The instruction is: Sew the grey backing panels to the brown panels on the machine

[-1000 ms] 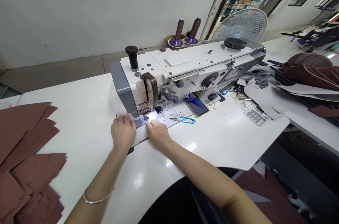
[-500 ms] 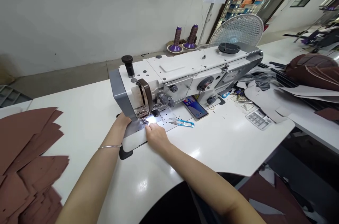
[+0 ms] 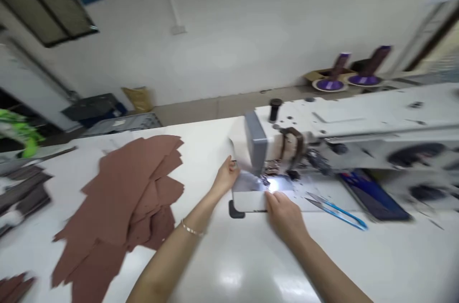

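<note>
A white sewing machine [image 3: 256, 143] stands on the table, its small lamp lighting the needle area. My left hand [image 3: 226, 178] is at the left end of the machine bed, beside the head, fingers bent together; anything in them is too small and blurred to make out. In front of the presser foot [image 3: 265, 180], my right hand [image 3: 286, 211] rests at the bed's near edge with thumb and finger pressed together. Whatever it pinches is hidden. Just right of that hand lie blue-handled thread snips [image 3: 340, 213], blades toward the needle.
Overlapping brown cut pieces [image 3: 122, 188] spread over the table at left. A phone [image 3: 376, 195] lies under the machine arm. Behind the machine stand two brown thread cones [image 3: 337, 66] on purple bases. A grey crate [image 3: 124, 122] sits beyond the table's far edge.
The view has swung left, bringing more of the brown pieces into sight. My left hand has come out from behind the machine head to its left side. My right hand stays near the needle.
</note>
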A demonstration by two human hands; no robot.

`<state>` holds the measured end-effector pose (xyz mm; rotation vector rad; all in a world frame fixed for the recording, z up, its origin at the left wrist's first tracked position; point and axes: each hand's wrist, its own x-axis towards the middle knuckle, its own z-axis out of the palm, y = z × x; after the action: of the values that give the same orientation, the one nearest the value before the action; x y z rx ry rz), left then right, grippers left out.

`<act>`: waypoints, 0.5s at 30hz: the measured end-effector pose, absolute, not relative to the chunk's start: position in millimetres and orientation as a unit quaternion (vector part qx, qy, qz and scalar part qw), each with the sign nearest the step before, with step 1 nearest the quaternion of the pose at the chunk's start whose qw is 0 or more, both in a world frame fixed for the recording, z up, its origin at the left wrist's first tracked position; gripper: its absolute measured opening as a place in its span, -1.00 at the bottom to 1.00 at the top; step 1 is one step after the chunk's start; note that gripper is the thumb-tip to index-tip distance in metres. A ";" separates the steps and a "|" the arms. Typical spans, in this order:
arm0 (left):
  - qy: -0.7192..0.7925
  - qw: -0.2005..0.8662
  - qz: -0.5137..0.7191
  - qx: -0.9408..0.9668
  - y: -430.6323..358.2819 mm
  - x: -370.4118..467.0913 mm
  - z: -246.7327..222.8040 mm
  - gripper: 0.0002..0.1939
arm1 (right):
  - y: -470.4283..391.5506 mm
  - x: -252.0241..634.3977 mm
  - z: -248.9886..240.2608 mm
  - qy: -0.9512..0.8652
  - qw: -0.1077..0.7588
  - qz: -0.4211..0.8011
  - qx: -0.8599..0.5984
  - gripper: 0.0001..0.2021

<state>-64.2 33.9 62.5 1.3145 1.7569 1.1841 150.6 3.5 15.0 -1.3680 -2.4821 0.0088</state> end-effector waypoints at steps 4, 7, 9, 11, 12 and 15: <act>0.747 0.143 0.442 0.475 -57.7 -145.6 80.5 -0.65 | 6.4 151.0 4.3 -0.878 0.182 0.012 -0.443 -0.76; 0.854 -0.108 0.272 0.430 -122.3 -204.0 90.6 -0.58 | 3.9 149.2 4.9 -0.879 0.184 0.017 -0.439 -0.75; 0.886 -0.191 0.117 0.407 -149.6 -233.4 92.5 -0.55 | 3.0 147.5 5.8 -0.875 0.181 0.024 -0.448 -0.75; 0.891 -0.198 0.009 0.408 -162.8 -250.6 94.2 -0.56 | 2.9 146.4 6.1 -0.869 0.178 0.032 -0.460 -0.75; 0.891 -0.186 -0.022 0.414 -165.0 -255.2 96.1 -0.57 | 2.9 146.3 6.2 -0.868 0.175 0.036 -0.464 -0.74; 0.895 -0.139 -0.058 0.421 -160.6 -259.2 105.1 -0.61 | 1.7 146.9 7.9 -0.867 0.170 0.039 -0.466 -0.73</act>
<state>-259.2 -160.6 105.1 1.4533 3.0890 -0.2011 146.9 1.7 7.9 -1.3234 -2.4644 0.1110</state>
